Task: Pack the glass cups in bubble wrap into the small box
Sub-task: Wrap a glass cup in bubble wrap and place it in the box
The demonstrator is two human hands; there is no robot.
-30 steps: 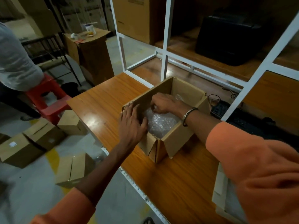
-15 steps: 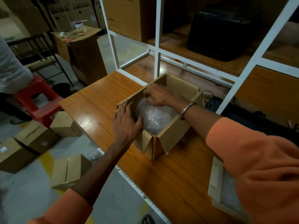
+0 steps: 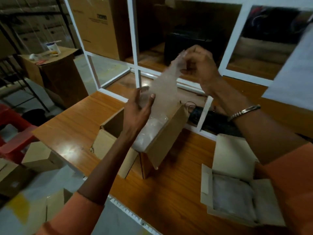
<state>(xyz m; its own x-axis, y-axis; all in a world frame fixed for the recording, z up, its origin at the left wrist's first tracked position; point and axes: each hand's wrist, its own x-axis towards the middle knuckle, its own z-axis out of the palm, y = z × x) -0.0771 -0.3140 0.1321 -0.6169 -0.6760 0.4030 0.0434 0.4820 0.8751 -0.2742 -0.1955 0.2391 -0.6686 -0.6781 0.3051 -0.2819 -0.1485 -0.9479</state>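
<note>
One small open brown cardboard box (image 3: 157, 143) is sitting on the orange-brown wooden table (image 3: 71, 126), its flaps standing or hanging outward, and a bundle of clear bubble wrap (image 3: 149, 131) is lying inside it toward the right wall. Whether glass cups are wrapped in that bundle cannot be told, since the plastic is cloudy and the frame is blurred.

Above the box, one loose translucent sheet of bubble wrap (image 3: 166, 85) is hanging in the air between the two hands. The right hand (image 3: 199, 65) is pinching the sheet's top corner between thumb and fingertips, raised well above the box; a silver metal bracelet (image 3: 243, 111) is circling that wrist. The left hand (image 3: 137, 111) is lower, just over the box's opening, palm turned up and fingers spread fairly wide, with the thumb and fingertips touching the sheet's lower edge (a loose touch rather than a firm grip, as far as the blur allows). Both arms are wearing orange sleeves.

At the right on the table, one second open pale cardboard box (image 3: 232, 182) is showing greyish wrapped packing inside. Behind the table a white metal frame shelf (image 3: 135, 48) is standing, with one large brown carton (image 3: 98, 26) on it. On the floor at the left, about three small closed cardboard boxes (image 3: 39, 156) are lying near a red plastic stool (image 3: 11, 133).
</note>
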